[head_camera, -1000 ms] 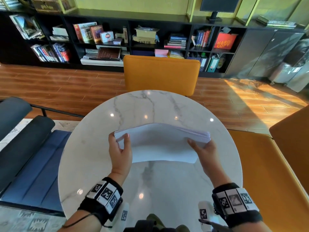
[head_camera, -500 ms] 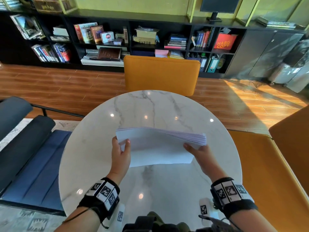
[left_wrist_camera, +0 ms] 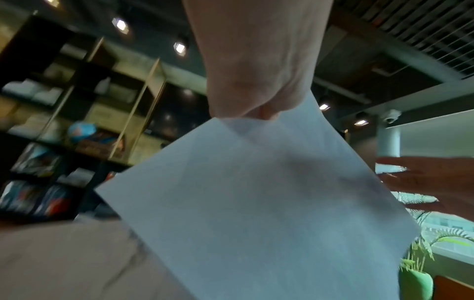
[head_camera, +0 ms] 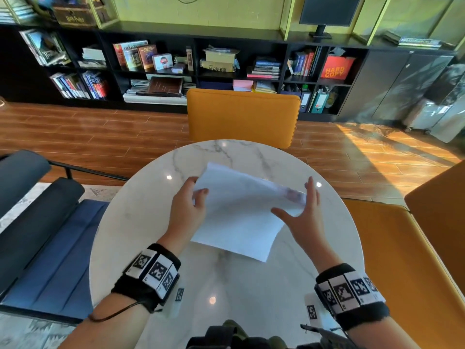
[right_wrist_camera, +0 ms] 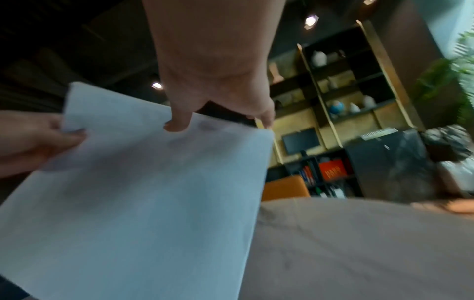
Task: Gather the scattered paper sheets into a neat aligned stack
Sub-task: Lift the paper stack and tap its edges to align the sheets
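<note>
A stack of white paper sheets (head_camera: 239, 217) hangs tilted above the round marble table (head_camera: 251, 285), its upper left corner highest. My left hand (head_camera: 191, 205) pinches that corner, thumb on the near face and fingers behind. My right hand (head_camera: 302, 215) is at the stack's right edge with fingers straight and spread, and its thumb lies across the near face. In the left wrist view the paper stack (left_wrist_camera: 256, 203) hangs below my left hand (left_wrist_camera: 256, 81). The right wrist view shows my right hand (right_wrist_camera: 212, 81) touching the top edge of the paper stack (right_wrist_camera: 141, 192).
An orange chair (head_camera: 241, 117) stands at the table's far side. An orange bench (head_camera: 402, 260) runs along the right and a blue padded seat (head_camera: 50, 248) along the left. Dark bookshelves (head_camera: 176, 66) line the back wall.
The stack has turned from level and wide to a diagonal tilt, left corner raised. My right hand has let go of its grip and now lies open against the right edge.
</note>
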`<state>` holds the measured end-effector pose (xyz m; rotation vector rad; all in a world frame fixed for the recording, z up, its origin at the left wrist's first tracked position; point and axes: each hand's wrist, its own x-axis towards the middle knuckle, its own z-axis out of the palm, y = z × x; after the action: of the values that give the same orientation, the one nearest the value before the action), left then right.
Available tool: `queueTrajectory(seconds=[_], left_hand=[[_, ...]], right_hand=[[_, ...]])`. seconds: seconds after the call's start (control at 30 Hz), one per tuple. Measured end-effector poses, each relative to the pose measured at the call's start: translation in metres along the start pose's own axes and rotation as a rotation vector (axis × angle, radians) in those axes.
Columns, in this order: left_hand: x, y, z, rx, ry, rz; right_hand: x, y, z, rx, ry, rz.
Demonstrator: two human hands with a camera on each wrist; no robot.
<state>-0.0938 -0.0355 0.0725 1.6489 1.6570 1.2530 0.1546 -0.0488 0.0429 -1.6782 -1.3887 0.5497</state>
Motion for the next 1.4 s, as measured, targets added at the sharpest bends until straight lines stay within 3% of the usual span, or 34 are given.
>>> queueTrajectory(seconds=[0.07,0.13,0.27,0.37,0.47,0.53,0.6,0.67,0.77,1.03,1.2,1.4], left_hand=[[0.011,0.019,-0.006,0.067,-0.034,0.152],[0.018,0.039,-0.009,0.126,-0.094,0.347],[0.023,0.066,-0.009,0.247,-0.192,0.644],[0.021,0.066,-0.006,0.247,-0.167,0.69],[0.017,0.041,-0.003,0.228,0.029,0.554],[0.014,0.02,-0.004,0.139,0.204,0.338],[0.008,0.014,-0.007,-0.1,0.221,-0.008],[0.002,0.01,-0.004,-0.35,0.112,-0.25],[-0.002,0.009,0.0,-0.454,0.022,-0.236],[-0.014,0.008,0.022,-0.428,0.113,-0.058],[-0.034,-0.037,0.044,-0.386,-0.046,-0.171],[-0.038,-0.046,0.052,-0.386,-0.037,-0.158]], right_hand=[[0.0,-0.027,-0.001,-0.142,0.016,-0.279],[0.002,-0.051,-0.002,-0.157,0.004,-0.449],[0.003,-0.082,-0.009,0.158,-0.144,-0.288],[-0.004,-0.08,-0.003,0.249,-0.122,-0.221],[-0.008,-0.066,0.003,0.338,-0.105,-0.13],[-0.008,-0.056,0.002,0.497,-0.108,-0.019],[-0.008,-0.047,0.0,0.583,-0.113,0.053],[-0.008,-0.042,-0.001,0.611,-0.111,0.08],[-0.006,-0.04,0.002,0.671,-0.1,0.124],[-0.005,-0.032,0.006,0.78,-0.121,0.204],[-0.015,0.005,0.025,0.631,-0.134,0.361],[-0.01,0.012,0.028,0.648,-0.138,0.382]])
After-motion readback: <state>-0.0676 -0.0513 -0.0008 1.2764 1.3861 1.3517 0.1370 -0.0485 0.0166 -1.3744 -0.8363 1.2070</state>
